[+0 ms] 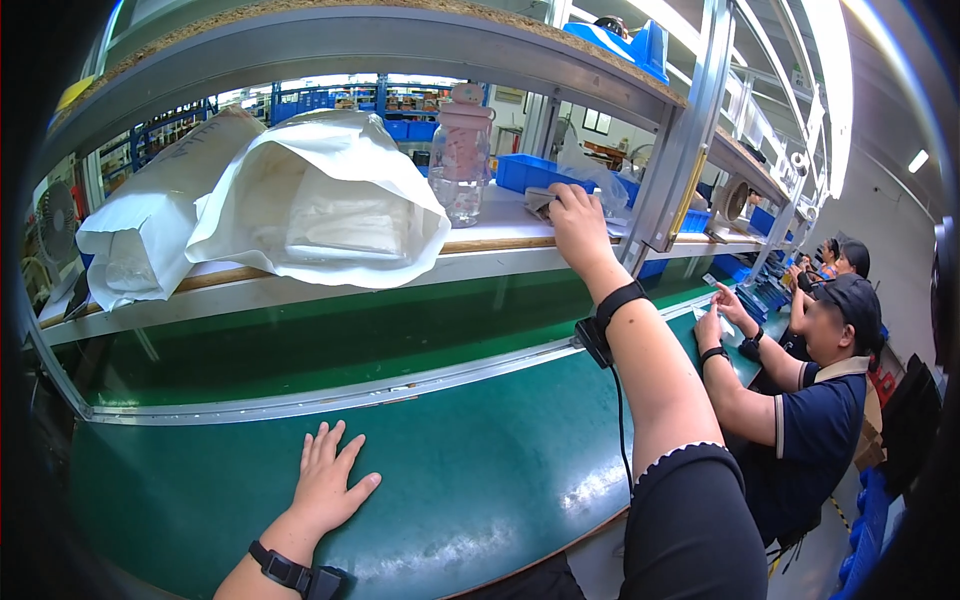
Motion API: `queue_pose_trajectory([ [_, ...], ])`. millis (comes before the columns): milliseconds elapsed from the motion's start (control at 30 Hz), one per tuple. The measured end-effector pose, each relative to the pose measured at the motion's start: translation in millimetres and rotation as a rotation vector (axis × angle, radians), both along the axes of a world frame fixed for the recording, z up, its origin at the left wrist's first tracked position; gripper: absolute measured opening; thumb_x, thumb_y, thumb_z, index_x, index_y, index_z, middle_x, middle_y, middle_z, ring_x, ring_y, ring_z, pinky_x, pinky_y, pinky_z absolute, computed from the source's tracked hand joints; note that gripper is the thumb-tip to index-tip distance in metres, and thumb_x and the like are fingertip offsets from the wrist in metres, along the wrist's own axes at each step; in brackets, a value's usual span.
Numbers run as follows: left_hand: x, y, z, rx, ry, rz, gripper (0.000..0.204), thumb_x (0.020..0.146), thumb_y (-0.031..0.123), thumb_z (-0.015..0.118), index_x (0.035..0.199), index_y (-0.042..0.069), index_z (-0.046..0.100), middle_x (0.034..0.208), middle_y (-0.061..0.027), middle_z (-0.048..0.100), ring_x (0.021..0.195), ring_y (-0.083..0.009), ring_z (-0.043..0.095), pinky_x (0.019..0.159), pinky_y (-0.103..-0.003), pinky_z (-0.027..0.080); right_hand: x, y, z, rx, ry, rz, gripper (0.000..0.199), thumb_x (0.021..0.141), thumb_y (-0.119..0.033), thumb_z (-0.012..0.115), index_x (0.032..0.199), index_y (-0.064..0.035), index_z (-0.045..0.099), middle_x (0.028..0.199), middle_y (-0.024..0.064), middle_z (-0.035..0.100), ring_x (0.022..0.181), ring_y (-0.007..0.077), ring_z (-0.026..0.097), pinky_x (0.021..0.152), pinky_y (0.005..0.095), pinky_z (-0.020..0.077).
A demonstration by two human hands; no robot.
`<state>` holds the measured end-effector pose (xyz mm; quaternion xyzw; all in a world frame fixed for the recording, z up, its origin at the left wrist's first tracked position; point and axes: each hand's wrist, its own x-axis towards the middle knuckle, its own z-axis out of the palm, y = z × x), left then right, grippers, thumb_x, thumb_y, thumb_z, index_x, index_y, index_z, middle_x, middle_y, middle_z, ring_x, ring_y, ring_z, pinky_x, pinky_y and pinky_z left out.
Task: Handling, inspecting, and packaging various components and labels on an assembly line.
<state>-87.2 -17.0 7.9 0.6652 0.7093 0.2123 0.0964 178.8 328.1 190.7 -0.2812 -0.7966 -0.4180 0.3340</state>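
My left hand [328, 482] rests flat on the green tabletop [480, 450], fingers spread, holding nothing. My right arm stretches up to the shelf [490, 262] above the bench. There my right hand [580, 225] has its bent fingers closed at a small greyish folded piece [538, 203], like cloth or paper; its kind and the fingertips are partly hidden. A clear bottle [461, 165] with a pink lid and pink upper part stands upright left of this hand. Just behind the hand are a blue bin [525, 173] and a crumpled clear plastic bag [600, 170].
Two white sacks stand on the shelf at left; the nearer open sack [320, 200] holds white packs. A metal post [680, 170] rises right of my right hand. A metal rail [340, 397] crosses the bench. At right, a person [825, 400] in dark clothing works at the bench.
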Motion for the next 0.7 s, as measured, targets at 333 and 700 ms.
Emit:
queue_pose_trajectory([
  [333,-0.4,-2.4,-1.7,-0.019,-0.002,0.016,0.059,0.084,0.042,0.056,0.131,0.008,0.044,0.144,-0.0185,0.027,0.137,-0.0342,0.014,0.112,-0.046,0.007,-11.0,-188.3,3.4,-1.605,0.979,1.339,0.009,0.084,-0.009,0.062,0.088,-0.0003,0.063,0.116,0.0121,0.055,0.097,0.0141,0.055,0.084,0.0295,0.0434],
  [700,-0.3,1.4,-2.4,0.022,-0.016,-0.023,0.059,0.083,0.044,0.056,0.131,0.009,0.045,0.143,-0.0189,0.028,0.137,-0.0351,0.016,0.112,-0.046,0.006,-35.9,-313.1,1.0,-1.388,-0.049,2.211,0.007,0.077,-0.003,0.068,0.084,-0.0013,0.067,0.103,0.0169,0.060,0.096,0.0284,0.054,0.086,0.0373,0.0405],
])
